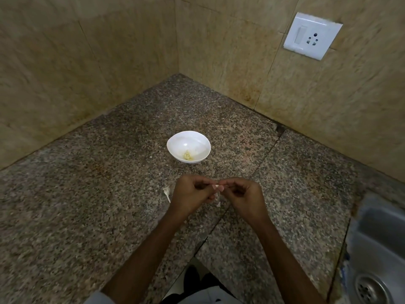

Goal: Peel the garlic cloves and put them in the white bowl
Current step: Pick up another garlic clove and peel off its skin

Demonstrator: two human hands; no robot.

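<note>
Now your left hand [192, 193] and right hand [244, 194] both pinch one garlic clove [217, 186] between them; the white bowl [198, 140] sits beyond it, a little left; your left hand is nearer.

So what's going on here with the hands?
A person is peeling a clove: the left hand and the right hand both pinch it over the counter. The bowl behind them already holds some peeled garlic. Bits of skin lie on the counter beside the left hand.
</note>
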